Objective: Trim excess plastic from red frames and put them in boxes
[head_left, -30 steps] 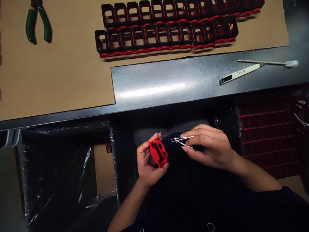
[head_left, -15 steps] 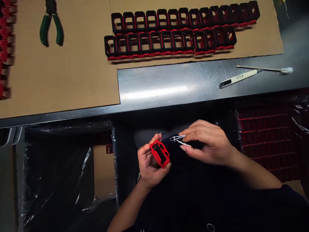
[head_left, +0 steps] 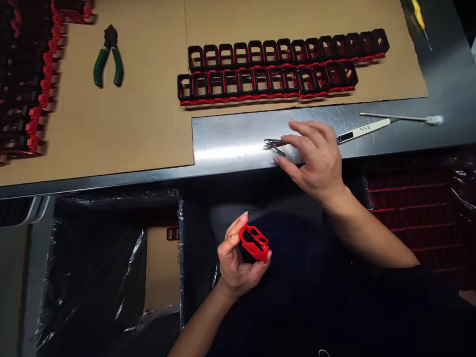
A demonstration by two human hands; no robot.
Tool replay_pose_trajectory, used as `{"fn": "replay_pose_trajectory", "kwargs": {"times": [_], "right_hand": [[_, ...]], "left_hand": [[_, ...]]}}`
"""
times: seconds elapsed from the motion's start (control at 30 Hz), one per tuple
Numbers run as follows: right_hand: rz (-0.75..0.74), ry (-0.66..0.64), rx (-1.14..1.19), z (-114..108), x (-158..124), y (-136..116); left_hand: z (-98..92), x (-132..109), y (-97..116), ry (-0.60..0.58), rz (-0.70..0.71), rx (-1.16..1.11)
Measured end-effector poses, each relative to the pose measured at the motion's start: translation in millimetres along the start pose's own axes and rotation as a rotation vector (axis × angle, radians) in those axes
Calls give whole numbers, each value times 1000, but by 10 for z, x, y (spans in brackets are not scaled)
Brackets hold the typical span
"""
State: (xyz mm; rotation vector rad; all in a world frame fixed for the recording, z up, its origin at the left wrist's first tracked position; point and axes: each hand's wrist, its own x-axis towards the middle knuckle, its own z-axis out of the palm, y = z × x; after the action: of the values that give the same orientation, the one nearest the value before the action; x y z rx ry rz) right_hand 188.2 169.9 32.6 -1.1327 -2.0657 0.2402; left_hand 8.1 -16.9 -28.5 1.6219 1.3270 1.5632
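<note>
My left hand (head_left: pixel 241 265) is closed around a red and black plastic frame (head_left: pixel 256 243), holding it tilted in front of my body with its red side facing up. Over the metal tabletop, my right hand (head_left: pixel 316 158) has its fingers spread apart. A nail clipper (head_left: pixel 274 145) lies by its index finger and thumb, lever raised. The index fingertip is at the clipper's end; whether it still touches cannot be told. Just right of that hand, a white-handled tool marked A55 (head_left: pixel 364 130) rests on the metal.
Two rows of black and red frames (head_left: pixel 238 82) stand on cardboard (head_left: pixel 148 129). Green-handled pliers (head_left: pixel 107 62) lie left of them, with more red parts (head_left: pixel 35 126) beyond. A cotton-tipped stick (head_left: pixel 394 117) and a yellow tool (head_left: pixel 418 15) lie right. Plastic-lined boxes (head_left: pixel 92 277) stand below the table edge.
My right hand has moved up from beside the frame to the metal tabletop, taking the nail clipper there, and its fingers have parted. My left hand keeps the frame, now tilted differently. The view has shifted.
</note>
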Motion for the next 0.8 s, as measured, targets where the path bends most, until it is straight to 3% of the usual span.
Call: {"fn": "replay_pose_trajectory", "kwargs": {"times": [0.07, 0.2, 0.27, 0.4, 0.63, 0.8], "right_hand": [[52, -46, 139, -116, -93, -186], [295, -618, 575, -249, -429, -536], [492, -780, 690, -219, -572, -618], [690, -774, 758, -118, -701, -633], [767, -815, 811, -119, -689, -631], [742, -861, 801, -142, -638, -623]], "left_hand": [[-15, 1, -8, -11, 56, 49], [-1, 44, -33, -32, 169, 116], [23, 73, -45, -54, 211, 135], [45, 115, -47, -125, 260, 174], [10, 111, -29, -146, 247, 212], [9, 96, -29, -137, 236, 194]]}}
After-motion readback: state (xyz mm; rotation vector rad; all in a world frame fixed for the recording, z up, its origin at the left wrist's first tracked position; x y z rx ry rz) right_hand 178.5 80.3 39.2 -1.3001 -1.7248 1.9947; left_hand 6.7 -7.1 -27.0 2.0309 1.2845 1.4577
